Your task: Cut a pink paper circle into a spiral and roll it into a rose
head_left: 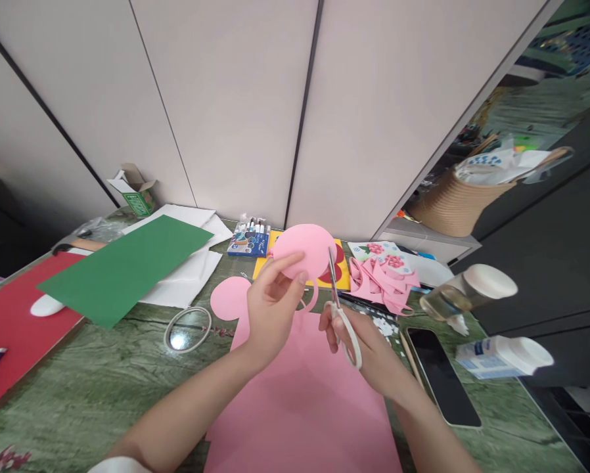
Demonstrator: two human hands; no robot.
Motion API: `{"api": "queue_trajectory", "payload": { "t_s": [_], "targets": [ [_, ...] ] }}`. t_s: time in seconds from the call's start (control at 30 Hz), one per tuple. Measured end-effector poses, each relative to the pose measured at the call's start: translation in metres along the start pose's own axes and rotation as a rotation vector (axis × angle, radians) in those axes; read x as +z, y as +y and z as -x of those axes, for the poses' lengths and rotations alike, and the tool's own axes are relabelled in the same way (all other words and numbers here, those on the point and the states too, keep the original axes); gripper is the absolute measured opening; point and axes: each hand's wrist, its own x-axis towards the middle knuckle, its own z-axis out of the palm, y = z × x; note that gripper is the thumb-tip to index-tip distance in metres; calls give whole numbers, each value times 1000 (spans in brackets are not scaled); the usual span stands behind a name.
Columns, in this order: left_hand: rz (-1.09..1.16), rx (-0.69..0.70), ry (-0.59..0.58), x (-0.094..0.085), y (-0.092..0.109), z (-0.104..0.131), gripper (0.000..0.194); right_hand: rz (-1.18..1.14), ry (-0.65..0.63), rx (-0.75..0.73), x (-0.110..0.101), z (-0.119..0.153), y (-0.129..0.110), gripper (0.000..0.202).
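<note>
Between the thumb and fingers of my left hand (275, 299) is a round pink paper piece (307, 246), held up above the table. My right hand (357, 332) grips white-handled scissors (338, 299), whose blades point upward at the right edge of the round piece. A curled pink strip (313, 295) hangs below it. Another pink paper circle (230, 297) lies left of my left hand, at the top corner of a large pink sheet (305, 401) under my forearms.
Pink scraps (381, 282) pile up at the right, near a phone (443, 374), a white bottle (504, 358) and a clear jar (467, 292). Green paper (127, 269), a red sheet (19, 328) and a ring (187, 330) lie left. A marker box (248, 240) and yellow sheet (260, 266) sit behind.
</note>
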Motion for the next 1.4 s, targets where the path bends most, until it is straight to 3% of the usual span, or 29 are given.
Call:
{"api": "queue_trajectory", "payload": {
  "t_s": [0.93, 1.4],
  "targets": [
    [-49, 46, -46, -2, 0, -2, 21, -13, 12, 1, -1, 1, 1, 38],
    [-38, 52, 11, 0, 2, -3, 27, 62, 1, 4, -1, 0, 0, 38]
  ]
}}
